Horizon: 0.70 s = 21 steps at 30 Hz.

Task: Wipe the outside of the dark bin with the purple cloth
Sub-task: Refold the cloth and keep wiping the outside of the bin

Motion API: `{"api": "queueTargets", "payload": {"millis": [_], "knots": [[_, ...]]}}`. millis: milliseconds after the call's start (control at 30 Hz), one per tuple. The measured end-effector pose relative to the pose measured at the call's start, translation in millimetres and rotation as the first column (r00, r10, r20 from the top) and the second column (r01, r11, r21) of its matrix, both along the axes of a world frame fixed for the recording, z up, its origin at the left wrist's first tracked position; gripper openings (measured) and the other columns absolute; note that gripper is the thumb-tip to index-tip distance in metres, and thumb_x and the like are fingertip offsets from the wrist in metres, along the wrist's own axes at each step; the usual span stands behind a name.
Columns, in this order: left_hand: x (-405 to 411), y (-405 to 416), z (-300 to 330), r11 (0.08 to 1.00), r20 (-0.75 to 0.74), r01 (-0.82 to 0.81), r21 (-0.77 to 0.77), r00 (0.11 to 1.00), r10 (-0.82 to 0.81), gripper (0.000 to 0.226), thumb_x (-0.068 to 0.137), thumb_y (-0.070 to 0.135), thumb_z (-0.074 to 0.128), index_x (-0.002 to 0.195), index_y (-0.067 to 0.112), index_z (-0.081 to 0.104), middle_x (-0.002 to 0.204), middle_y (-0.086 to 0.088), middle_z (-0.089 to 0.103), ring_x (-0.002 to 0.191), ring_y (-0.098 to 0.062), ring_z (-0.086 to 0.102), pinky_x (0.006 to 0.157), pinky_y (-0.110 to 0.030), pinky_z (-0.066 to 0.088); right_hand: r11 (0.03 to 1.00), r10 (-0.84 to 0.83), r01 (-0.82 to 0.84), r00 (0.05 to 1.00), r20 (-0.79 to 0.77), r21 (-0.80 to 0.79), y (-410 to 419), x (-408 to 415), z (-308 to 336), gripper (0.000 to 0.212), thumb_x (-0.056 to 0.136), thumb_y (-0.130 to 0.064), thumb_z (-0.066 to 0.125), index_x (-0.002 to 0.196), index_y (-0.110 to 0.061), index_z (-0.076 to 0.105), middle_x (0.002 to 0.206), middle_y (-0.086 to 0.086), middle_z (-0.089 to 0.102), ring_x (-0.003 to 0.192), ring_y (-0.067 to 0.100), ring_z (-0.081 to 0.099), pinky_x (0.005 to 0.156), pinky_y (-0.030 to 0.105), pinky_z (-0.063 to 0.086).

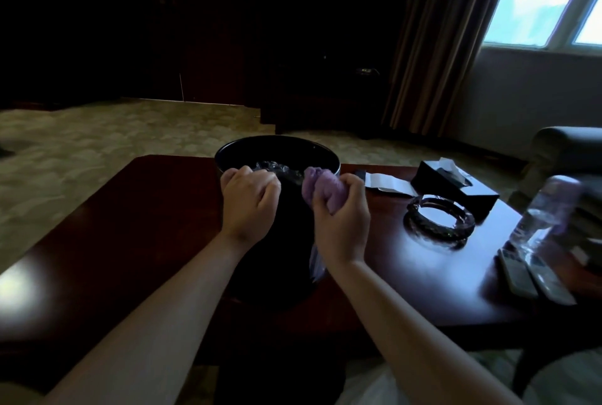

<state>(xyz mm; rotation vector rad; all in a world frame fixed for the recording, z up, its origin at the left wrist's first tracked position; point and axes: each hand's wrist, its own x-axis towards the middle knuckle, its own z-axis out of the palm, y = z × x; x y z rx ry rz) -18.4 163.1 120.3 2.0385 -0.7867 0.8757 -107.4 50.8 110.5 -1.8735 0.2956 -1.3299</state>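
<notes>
the dark bin (pixel 277 150), centre of frame, looks light and smooth; left hand (pixel 249 201) grips its near rim, right hand (pixel 338 212) holds the soft, bunched purple cloth (pixel 321 184).

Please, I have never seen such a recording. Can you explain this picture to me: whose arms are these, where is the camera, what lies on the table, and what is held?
There is no machine here. A person wears one camera on the head, looking forward and down, so the two bare arms are that person's own.

The left hand grips the near rim of the dark bin, which stands on the dark wooden table and has a clear plastic liner. The right hand holds the bunched purple cloth against the bin's rim.

To the right lie a glass ashtray, a black tissue box, a white paper, a blurred clear bottle and two remote controls.
</notes>
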Motion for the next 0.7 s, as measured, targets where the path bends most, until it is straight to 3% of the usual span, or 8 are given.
{"api": "queueTargets", "payload": {"millis": [67, 167, 200, 333, 400, 533, 600, 700], "knots": [[0, 1, 1, 1.000, 0.003, 0.010, 0.003, 1.000, -0.010, 0.040, 0.083, 0.029, 0.029, 0.055, 0.011, 0.051, 0.054, 0.006, 0.049, 0.061, -0.008, 0.039, 0.072, -0.025, 0.018, 1.000, 0.006, -0.006, 0.998, -0.061, -0.002, 0, 0, -9, 0.024, 0.082, -0.009, 0.071, 0.099, -0.013, 0.054, 0.085, -0.008, 0.054, 0.068, -0.002, 0.050, 0.066, 0.005, 0.039], [-1, 1, 0, 1.000, 0.004, 0.012, 0.006, 1.000, -0.012, 0.040, 0.083, 0.031, 0.028, 0.055, 0.012, 0.050, 0.053, 0.007, 0.046, 0.062, -0.008, 0.039, 0.073, -0.025, 0.018, 0.991, 0.124, -0.114, 0.976, -0.180, 0.063, 0, -7, -36, 0.034, 0.075, -0.004, 0.074, 0.098, -0.017, 0.052, 0.089, -0.008, 0.057, 0.078, 0.010, 0.058, 0.073, 0.030, 0.053], [-1, 1, 0, 1.000, 0.008, 0.009, 0.009, 1.000, -0.009, 0.041, 0.083, 0.031, 0.028, 0.056, 0.011, 0.051, 0.054, 0.006, 0.048, 0.063, -0.009, 0.039, 0.073, -0.025, 0.018, 0.992, 0.122, -0.112, 0.971, -0.205, 0.058, 0, -10, -37, 0.035, 0.075, -0.004, 0.074, 0.097, -0.020, 0.052, 0.089, -0.007, 0.058, 0.079, 0.010, 0.058, 0.073, 0.029, 0.052], [-2, 3, 2, 1.000, -0.018, 0.024, 0.009, 1.000, -0.024, 0.040, 0.082, 0.032, 0.027, 0.054, 0.012, 0.048, 0.053, 0.007, 0.045, 0.062, -0.010, 0.039, 0.073, -0.025, 0.018, 0.999, 0.034, -0.031, 0.995, -0.093, 0.033, -2, -11, -12, 0.029, 0.082, -0.010, 0.070, 0.096, -0.023, 0.049, 0.084, -0.017, 0.051, 0.073, -0.007, 0.052, 0.065, 0.003, 0.038], [-3, 4, 4, 0.999, -0.037, 0.035, 0.011, 0.999, -0.035, 0.036, 0.082, 0.032, 0.028, 0.050, 0.019, 0.038, 0.049, 0.009, 0.038, 0.060, -0.010, 0.038, 0.072, -0.026, 0.019, 0.999, 0.015, -0.011, 0.997, -0.079, 0.049, 2, -7, -17, 0.030, 0.082, -0.007, 0.070, 0.097, -0.022, 0.049, 0.085, -0.016, 0.050, 0.073, -0.005, 0.052, 0.068, 0.003, 0.039], [-3, 1, 3, 0.999, -0.040, 0.032, -0.015, 0.999, -0.033, 0.036, 0.081, 0.034, 0.033, 0.047, 0.024, 0.024, 0.045, 0.009, 0.031, 0.057, -0.012, 0.038, 0.073, -0.026, 0.021, 0.994, 0.077, -0.060, 0.975, -0.210, 0.088, 12, -15, -55, 0.040, 0.075, -0.002, 0.074, 0.108, -0.012, 0.055, 0.096, -0.001, 0.056, 0.082, 0.013, 0.057, 0.076, 0.031, 0.052], [-3, 0, 2, 1.000, -0.040, 0.020, -0.024, 0.999, -0.021, 0.037, 0.080, 0.034, 0.035, 0.047, 0.023, 0.024, 0.044, 0.009, 0.031, 0.056, -0.011, 0.037, 0.074, -0.026, 0.021, 0.998, 0.053, -0.042, 0.973, -0.227, 0.052, 9, -17, -52, 0.040, 0.075, -0.002, 0.074, 0.109, -0.010, 0.055, 0.100, 0.001, 0.058, 0.084, 0.013, 0.057, 0.075, 0.028, 0.049], [-1, 0, 2, 1.000, -0.058, 0.019, -0.018, 0.998, -0.020, 0.035, 0.077, 0.034, 0.034, 0.045, 0.022, 0.027, 0.043, 0.008, 0.033, 0.054, -0.007, 0.038, 0.073, -0.024, 0.021, 0.999, 0.012, -0.007, 0.992, -0.123, 0.038, 4, -12, -29, 0.032, 0.078, 0.002, 0.069, 0.104, -0.009, 0.054, 0.095, -0.002, 0.054, 0.074, 0.000, 0.050, 0.068, 0.005, 0.039]]}}
